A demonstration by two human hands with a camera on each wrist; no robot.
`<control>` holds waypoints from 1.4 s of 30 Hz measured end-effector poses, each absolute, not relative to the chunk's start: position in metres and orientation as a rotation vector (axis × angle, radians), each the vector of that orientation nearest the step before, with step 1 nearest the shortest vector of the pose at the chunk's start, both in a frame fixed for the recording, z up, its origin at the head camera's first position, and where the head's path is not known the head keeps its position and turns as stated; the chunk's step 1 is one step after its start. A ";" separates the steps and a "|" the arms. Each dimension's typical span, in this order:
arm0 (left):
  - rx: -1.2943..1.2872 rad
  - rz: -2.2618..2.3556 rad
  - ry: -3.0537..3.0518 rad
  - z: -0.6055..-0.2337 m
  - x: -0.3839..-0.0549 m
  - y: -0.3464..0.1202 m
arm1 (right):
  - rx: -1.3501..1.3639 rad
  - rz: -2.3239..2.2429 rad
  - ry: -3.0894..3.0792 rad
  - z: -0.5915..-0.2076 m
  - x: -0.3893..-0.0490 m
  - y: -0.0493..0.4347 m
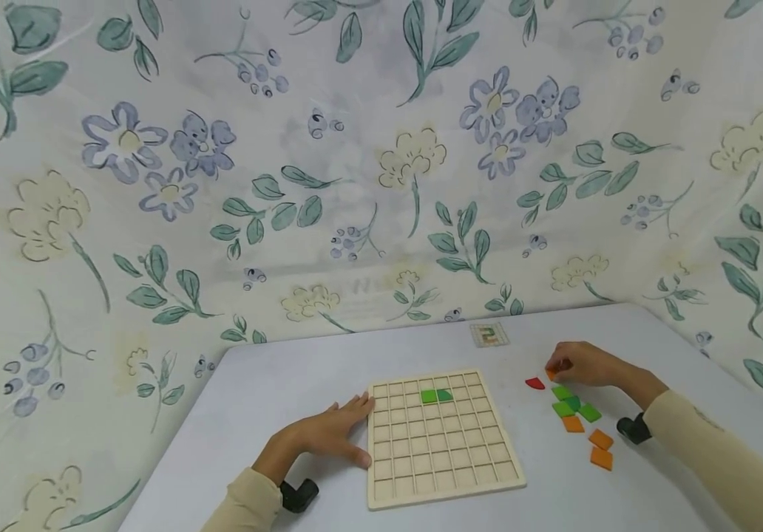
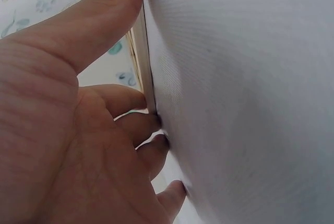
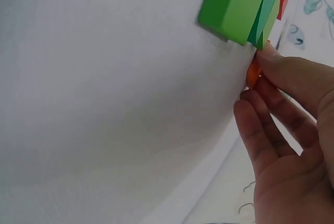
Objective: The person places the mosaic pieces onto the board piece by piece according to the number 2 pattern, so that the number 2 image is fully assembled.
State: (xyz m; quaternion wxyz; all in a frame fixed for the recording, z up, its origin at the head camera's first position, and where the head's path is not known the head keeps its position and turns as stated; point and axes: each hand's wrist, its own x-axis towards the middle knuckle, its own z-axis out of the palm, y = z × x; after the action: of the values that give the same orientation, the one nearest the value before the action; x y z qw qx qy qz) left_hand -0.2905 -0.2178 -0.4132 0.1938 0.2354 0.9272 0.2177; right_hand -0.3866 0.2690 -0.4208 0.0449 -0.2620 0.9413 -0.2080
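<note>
A wooden grid board (image 1: 448,484) lies on the table, with a light green square tile (image 1: 429,397) and a darker green curved tile (image 1: 444,395) side by side in an upper row. Against the board's left edge rests my left hand (image 1: 335,432), thumb and fingers spread. To the right of the board, my right hand (image 1: 581,364) pinches an orange tile (image 3: 253,72) between thumb and fingers, low at the tabletop. Close to that hand lie a red curved tile (image 1: 535,383) and several green tiles (image 1: 590,412); the fingers partly hide the orange one.
More orange tiles (image 1: 601,458) are scattered nearer the right forearm. A small patterned card (image 1: 489,335) lies at the back of the white table (image 1: 328,362). Floral cloth (image 1: 355,185) hangs behind it. Each wrist wears a black camera (image 1: 299,495).
</note>
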 end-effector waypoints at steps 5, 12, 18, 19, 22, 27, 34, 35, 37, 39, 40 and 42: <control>0.672 0.599 2.604 -0.416 -0.290 -0.216 | -0.812 -0.637 2.869 -0.423 -0.382 0.270; 0.688 0.586 2.617 -0.413 -0.289 -0.217 | -0.853 -0.619 2.870 -0.419 -0.382 0.266; 0.652 0.585 2.621 -0.414 -0.287 -0.218 | -0.829 -0.617 2.861 -0.419 -0.382 0.262; 0.656 0.584 2.619 -0.415 -0.288 -0.217 | -0.820 -0.610 2.863 -0.419 -0.381 0.263; 0.675 0.577 2.616 -0.417 -0.289 -0.214 | -0.796 -0.607 2.876 -0.417 -0.379 0.267; 0.647 0.572 2.625 -0.414 -0.287 -0.215 | -0.821 -0.636 2.877 -0.416 -0.383 0.266; 0.654 0.579 2.604 -0.414 -0.286 -0.215 | -0.823 -0.673 2.880 -0.422 -0.382 0.265; 0.654 0.578 2.603 -0.415 -0.286 -0.215 | -0.826 -0.678 2.879 -0.422 -0.381 0.264; 0.651 0.578 2.603 -0.416 -0.287 -0.216 | -0.827 -0.679 2.873 -0.420 -0.381 0.260; 0.648 0.573 2.608 -0.417 -0.287 -0.216 | -0.833 -0.678 2.875 -0.413 -0.381 0.256; 0.646 0.569 2.612 -0.416 -0.288 -0.216 | -0.850 -0.675 2.877 -0.409 -0.382 0.254; 0.655 0.563 2.624 -0.415 -0.289 -0.216 | -0.891 -0.684 2.879 -0.401 -0.384 0.250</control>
State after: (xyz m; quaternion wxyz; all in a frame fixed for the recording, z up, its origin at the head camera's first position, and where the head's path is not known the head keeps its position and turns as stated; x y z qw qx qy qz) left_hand -0.2893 -0.2159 -0.4145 0.1883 0.2328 0.9329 0.2002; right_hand -0.3838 0.2496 -0.4008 0.0257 -0.2882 0.9313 -0.2212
